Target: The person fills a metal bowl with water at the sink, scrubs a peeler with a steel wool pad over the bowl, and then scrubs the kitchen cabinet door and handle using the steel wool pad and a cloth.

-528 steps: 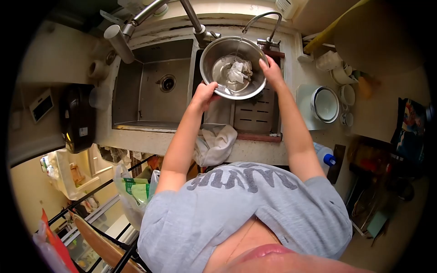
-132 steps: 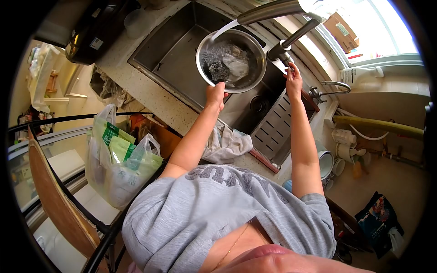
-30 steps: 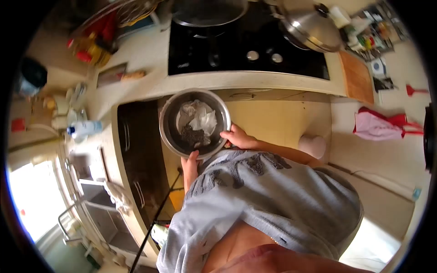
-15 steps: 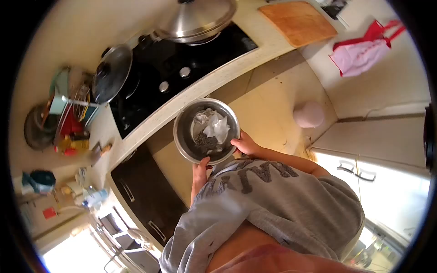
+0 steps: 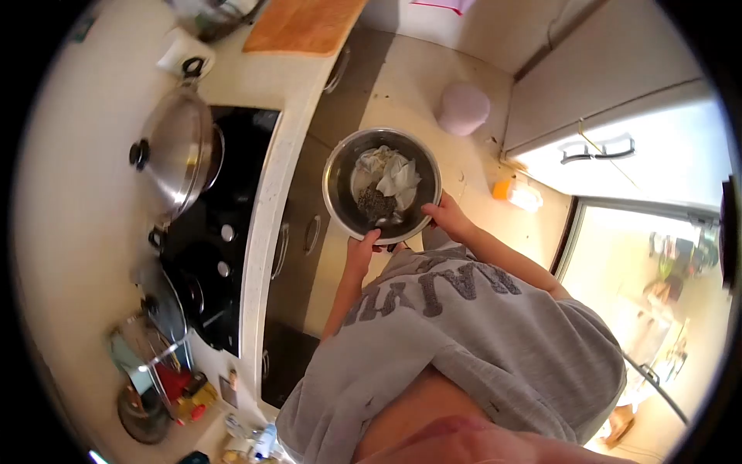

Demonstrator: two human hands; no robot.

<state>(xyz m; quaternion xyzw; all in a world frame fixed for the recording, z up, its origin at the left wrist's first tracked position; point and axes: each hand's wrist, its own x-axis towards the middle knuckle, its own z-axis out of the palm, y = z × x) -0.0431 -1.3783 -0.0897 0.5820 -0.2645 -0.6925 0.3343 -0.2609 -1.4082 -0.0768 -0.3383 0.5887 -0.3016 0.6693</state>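
A round stainless steel bowl (image 5: 335,191) is held level in front of my body, above the floor. My left hand (image 5: 362,252) grips its near rim, with the thumb over the edge. On the right side of the same rim, my right hand (image 5: 450,220) is closed in a similar way. Inside the bowl lie crumpled white tissue-like pieces (image 5: 399,179) and a dark grey clump (image 5: 376,204) that looks like steel wool. The fingers under the bowl are mostly hidden.
To the left runs a counter with a black stove (image 5: 205,305), a large lidded pan (image 5: 182,151) and a wooden cutting board (image 5: 301,27). A pink bin (image 5: 464,109) and an orange-and-white container (image 5: 518,195) stand on the floor. At right are white cabinets (image 5: 618,155) and a doorway.
My view and body have turned rightward, so the stove now lies at the left and the doorway shows at the right. Both hands still hold the bowl.
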